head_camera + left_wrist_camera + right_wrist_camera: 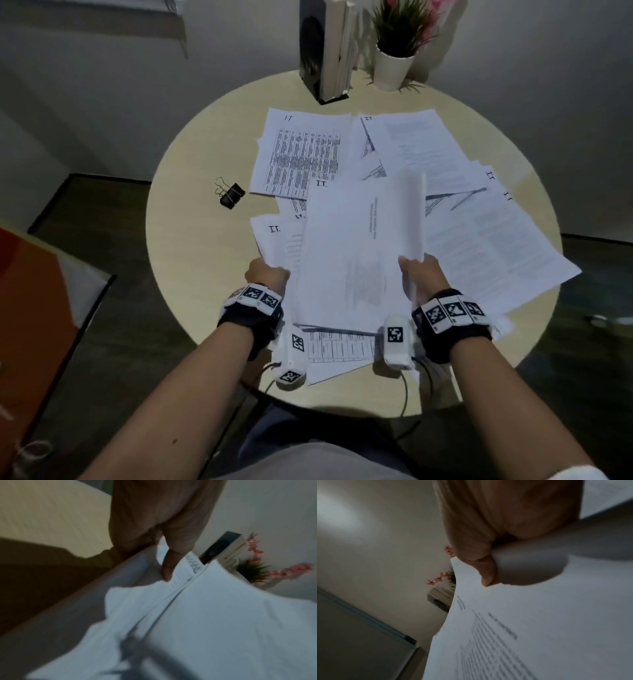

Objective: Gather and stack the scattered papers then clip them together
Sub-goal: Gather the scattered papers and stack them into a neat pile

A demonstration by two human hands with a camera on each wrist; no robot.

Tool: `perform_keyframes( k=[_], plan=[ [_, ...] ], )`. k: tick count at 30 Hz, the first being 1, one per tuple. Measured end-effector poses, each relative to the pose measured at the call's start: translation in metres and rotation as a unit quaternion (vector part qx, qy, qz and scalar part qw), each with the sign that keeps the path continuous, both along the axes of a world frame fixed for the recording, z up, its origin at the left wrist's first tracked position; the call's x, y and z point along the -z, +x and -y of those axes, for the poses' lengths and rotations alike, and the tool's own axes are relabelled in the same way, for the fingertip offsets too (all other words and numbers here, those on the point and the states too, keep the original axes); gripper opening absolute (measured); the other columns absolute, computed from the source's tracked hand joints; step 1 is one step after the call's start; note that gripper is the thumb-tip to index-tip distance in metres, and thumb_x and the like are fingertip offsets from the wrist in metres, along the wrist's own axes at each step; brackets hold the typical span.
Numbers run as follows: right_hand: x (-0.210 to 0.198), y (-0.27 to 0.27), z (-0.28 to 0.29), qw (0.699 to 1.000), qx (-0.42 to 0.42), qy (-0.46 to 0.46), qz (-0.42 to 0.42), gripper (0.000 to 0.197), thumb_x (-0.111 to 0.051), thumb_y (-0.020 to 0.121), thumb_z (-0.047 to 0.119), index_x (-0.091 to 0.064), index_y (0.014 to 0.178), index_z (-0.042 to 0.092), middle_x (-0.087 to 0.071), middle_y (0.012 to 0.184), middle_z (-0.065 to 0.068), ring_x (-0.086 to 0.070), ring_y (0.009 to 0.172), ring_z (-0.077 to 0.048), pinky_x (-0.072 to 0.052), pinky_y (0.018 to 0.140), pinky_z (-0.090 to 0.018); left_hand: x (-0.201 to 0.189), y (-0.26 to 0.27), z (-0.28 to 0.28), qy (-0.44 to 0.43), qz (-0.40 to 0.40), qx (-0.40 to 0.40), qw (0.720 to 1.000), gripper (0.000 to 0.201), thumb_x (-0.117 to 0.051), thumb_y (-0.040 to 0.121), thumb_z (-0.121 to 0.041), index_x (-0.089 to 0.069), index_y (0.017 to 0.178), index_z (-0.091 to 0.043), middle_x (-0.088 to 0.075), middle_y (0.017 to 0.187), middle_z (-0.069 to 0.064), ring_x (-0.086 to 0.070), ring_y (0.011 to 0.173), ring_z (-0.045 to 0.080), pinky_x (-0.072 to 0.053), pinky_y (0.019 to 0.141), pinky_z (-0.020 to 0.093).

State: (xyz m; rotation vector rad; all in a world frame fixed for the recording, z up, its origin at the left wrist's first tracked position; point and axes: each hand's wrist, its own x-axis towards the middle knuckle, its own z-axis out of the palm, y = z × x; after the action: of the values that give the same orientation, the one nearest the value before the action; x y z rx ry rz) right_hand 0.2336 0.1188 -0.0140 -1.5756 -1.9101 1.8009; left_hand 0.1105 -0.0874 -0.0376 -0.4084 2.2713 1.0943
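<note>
from the head view, both forearms reach forward over the near edge of a round table (178, 192). the left hand (265, 274) grips the left side of a lifted bundle of papers (342, 246), and the right hand (419, 272) grips its right side, where the sheets curl upward. the fingers of both hands are hidden under the bundle. more printed sheets (301, 154) lie scattered and overlapping on the table beyond and beside it, and a black clip (231, 195) lies apart on the bare table, left of them.

in the left wrist view, the thumb (169, 568) presses on top of the white, blurred papers (223, 615); the print is hard to read.

in the right wrist view, the thumb (485, 570) pinches the curled edge of the papers (539, 615), whose lines of text are blurred.
</note>
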Motion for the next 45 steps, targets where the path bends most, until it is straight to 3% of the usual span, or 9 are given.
perform_keyframes(
  k=[7,10,13,21,26,30,35,39,45],
  plan=[
    [-0.078,0.004,-0.04,0.975,0.1,0.039,-0.194,0.008,-0.051,0.093,0.019,-0.043,0.09,0.018,-0.066,0.053,0.011,-0.06,0.045,0.006,-0.05,0.058,-0.02,0.0,-0.017,0.02,0.015,-0.02,0.023,0.999,0.035,-0.06,0.086,-0.006,-0.059,0.119,0.008,-0.061,0.124,0.023,-0.06,0.111,0.036,-0.046,0.085,0.03],
    [-0.094,0.013,-0.06,0.957,0.134,0.047,-0.253,0.021,-0.053,0.092,0.018,-0.048,0.106,0.004,-0.068,0.052,0.013,-0.059,0.044,0.005,-0.051,0.046,-0.016,0.002,-0.025,0.024,0.007,-0.021,0.042,0.999,0.036,-0.055,0.09,-0.009,-0.057,0.121,0.007,-0.06,0.125,0.025,-0.058,0.114,0.037,-0.045,0.088,0.034],
    [-0.081,0.015,-0.053,0.975,0.116,0.067,-0.176,0.021,-0.047,0.093,0.009,-0.046,0.113,0.002,-0.063,0.108,-0.013,-0.06,0.078,-0.007,-0.049,0.048,-0.012,0.006,-0.028,0.025,0.02,-0.018,0.058,0.998,0.035,-0.046,0.093,-0.011,-0.056,0.122,0.006,-0.06,0.125,0.026,-0.057,0.113,0.039,-0.041,0.08,0.032],
    [0.019,0.007,0.007,0.993,-0.017,0.081,0.085,0.035,-0.051,0.089,0.007,-0.052,0.12,-0.01,-0.059,0.121,-0.025,-0.058,0.107,-0.035,-0.045,0.083,-0.035,0.008,-0.033,0.02,0.064,0.002,0.074,0.995,0.03,-0.035,0.096,-0.016,-0.059,0.106,0.0,-0.061,0.114,0.028,-0.053,0.091,0.032,-0.037,0.079,0.03],
    [0.021,-0.02,0.051,0.992,-0.072,0.073,0.072,0.034,-0.047,0.092,0.01,-0.05,0.121,-0.007,-0.06,0.116,-0.024,-0.057,0.103,-0.032,-0.039,0.076,-0.027,0.005,-0.027,0.02,0.155,0.105,0.037,0.982,0.085,-0.049,0.067,-0.074,-0.055,0.117,-0.005,-0.059,0.114,0.011,-0.056,0.104,0.027,-0.043,0.094,0.037],
    [0.019,-0.03,0.067,0.997,-0.07,0.019,-0.016,0.037,-0.049,0.089,0.007,-0.041,0.126,0.003,-0.055,0.115,-0.017,-0.054,0.099,-0.025,-0.043,0.077,-0.029,-0.013,-0.019,0.024,0.135,-0.004,0.081,0.988,0.044,-0.06,0.088,-0.015,-0.049,0.124,0.006,-0.062,0.115,0.023,-0.053,0.093,0.024,-0.044,0.077,0.028],
    [-0.043,-0.043,0.059,0.966,0.042,-0.051,-0.25,0.049,-0.061,0.082,0.002,-0.042,0.127,0.004,-0.062,0.103,-0.007,-0.065,0.08,-0.008,-0.056,0.07,-0.021,-0.102,-0.034,0.022,0.363,-0.137,0.06,0.92,0.016,-0.06,0.084,0.001,-0.06,0.1,-0.004,-0.058,0.074,-0.002,-0.063,0.06,0.003,-0.047,0.05,0.004],
    [-0.116,-0.054,0.048,0.929,0.07,0.036,-0.362,0.047,-0.072,0.075,0.008,-0.054,0.117,-0.001,-0.067,0.092,0.003,-0.067,0.071,0.003,-0.054,0.069,-0.014,-0.158,-0.057,0.026,0.44,-0.237,0.116,0.858,0.034,-0.088,0.044,-0.033,-0.075,0.074,-0.027,-0.075,0.072,-0.019,-0.069,0.073,-0.005,-0.055,0.069,0.015],
    [-0.109,-0.051,0.056,0.938,-0.006,0.05,-0.343,0.038,-0.071,0.075,0.004,-0.058,0.106,0.02,-0.064,0.09,0.017,-0.062,0.073,0.017,-0.047,0.068,-0.002,-0.143,-0.056,0.039,0.428,-0.23,0.184,0.854,0.071,-0.079,0.038,-0.065,-0.053,0.097,-0.035,-0.07,0.083,-0.036,-0.063,0.083,-0.018,-0.051,0.077,0.008]
  ],
)
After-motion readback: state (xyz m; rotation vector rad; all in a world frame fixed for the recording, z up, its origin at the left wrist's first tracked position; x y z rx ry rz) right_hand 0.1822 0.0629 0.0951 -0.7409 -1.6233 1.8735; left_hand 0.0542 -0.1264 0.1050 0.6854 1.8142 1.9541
